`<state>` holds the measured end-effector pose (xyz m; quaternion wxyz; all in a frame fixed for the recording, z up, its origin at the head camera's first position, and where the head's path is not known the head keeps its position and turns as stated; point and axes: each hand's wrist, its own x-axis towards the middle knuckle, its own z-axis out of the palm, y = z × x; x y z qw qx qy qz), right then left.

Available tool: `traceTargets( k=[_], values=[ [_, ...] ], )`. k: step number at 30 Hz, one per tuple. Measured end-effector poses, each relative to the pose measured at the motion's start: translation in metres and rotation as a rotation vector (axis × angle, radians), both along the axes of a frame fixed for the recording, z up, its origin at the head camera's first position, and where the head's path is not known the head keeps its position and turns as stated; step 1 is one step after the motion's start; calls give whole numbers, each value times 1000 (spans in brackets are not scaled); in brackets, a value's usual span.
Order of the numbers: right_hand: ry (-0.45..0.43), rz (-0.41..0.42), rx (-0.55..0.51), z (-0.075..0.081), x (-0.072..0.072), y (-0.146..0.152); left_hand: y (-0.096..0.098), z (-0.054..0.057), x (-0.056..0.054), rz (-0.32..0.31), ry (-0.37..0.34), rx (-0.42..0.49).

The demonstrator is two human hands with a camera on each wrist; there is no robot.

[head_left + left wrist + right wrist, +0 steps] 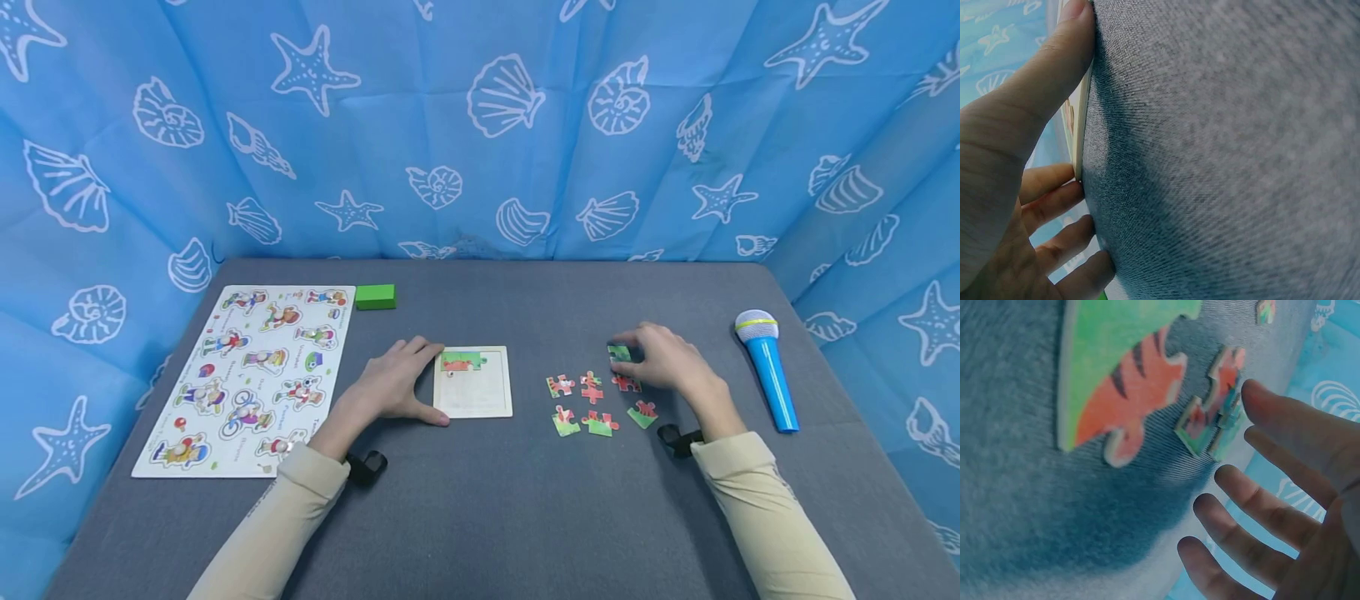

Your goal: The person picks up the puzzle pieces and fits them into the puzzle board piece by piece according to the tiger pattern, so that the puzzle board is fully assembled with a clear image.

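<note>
My left hand (397, 383) holds the left side of a small square puzzle tray (480, 405), thumb at the near corner and index finger at the far one. Joined red-and-green pieces (462, 361) lie along the tray's far side. In the left wrist view, the thumb and fingertips touch the tray's thin edge (1079, 144). My right hand (663, 358) pinches a green puzzle piece (619, 353) by its edges, between thumb and index finger. Beneath that hand lies a partly covered red piece (626, 383). A striped orange-and-green piece (1135, 381) appears close up in the right wrist view.
Several loose puzzle pieces (591, 387) lie between the tray and my right hand. A sports picture board (247, 383) is on the left, with a green block (375, 297) at its far corner. A blue toy microphone (768, 371) lies at the right. Blue curtain (480, 167) surrounds the table.
</note>
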<state>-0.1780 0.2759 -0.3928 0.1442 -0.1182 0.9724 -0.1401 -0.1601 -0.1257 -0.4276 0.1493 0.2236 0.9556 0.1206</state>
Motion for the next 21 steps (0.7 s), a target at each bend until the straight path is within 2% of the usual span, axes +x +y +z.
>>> traceTargets(
  k=[12,21],
  values=[
    [2,4,0,-6,-5,-1,-1,0,0,-1,-7,1],
    [31,11,-23,-7,-3,-4,0,-1,0,-1,-1,3]
  ],
)
